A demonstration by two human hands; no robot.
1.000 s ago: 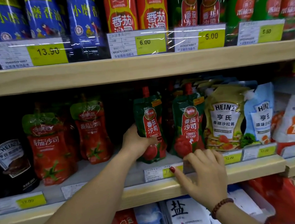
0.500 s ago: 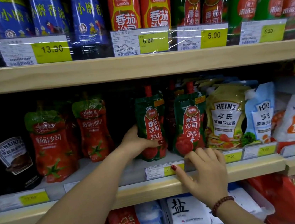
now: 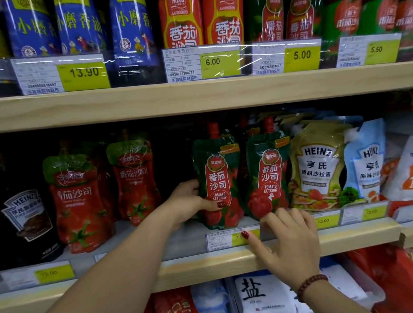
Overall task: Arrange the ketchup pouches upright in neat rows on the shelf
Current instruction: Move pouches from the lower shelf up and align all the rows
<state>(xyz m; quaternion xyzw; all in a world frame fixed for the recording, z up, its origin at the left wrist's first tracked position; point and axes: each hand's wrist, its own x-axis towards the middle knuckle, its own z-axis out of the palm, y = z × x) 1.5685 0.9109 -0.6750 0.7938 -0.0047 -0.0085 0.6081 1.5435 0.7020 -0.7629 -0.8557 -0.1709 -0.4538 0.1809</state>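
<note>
Head view: very little differs from a second ago. The left hand [image 3: 187, 203] keeps the same grip at mid-frame, fingers behind and thumb across the lower front of the left green ketchup pouch [image 3: 218, 178]. That pouch stands upright on the shelf [image 3: 86, 290], much as before and perhaps a touch straighter. Just beside it, to the right, the right green ketchup pouch [image 3: 266, 175] stands upright too, unmoved. The right hand [image 3: 289, 245] has not left the shelf's front rail. It holds nothing, its fingers [image 3: 281, 216] are loosely bent with the tips at the foot of the right pouch, and its thumb lies on a yellow price tag [image 3: 226, 239]. A bead bracelet [image 3: 311, 284] circles that wrist. The whole scene has slid slightly rightward in the frame. Two red ketchup pouches [image 3: 79, 205] stand at left centre as earlier, well apart from the green pair. A Heinz dressing pouch [image 3: 316, 166] leans against the right green pouch's far side. Bottles [image 3: 180, 16] line the upper shelf, and a salt bag [image 3: 259, 298] lies on the shelf below.
</note>
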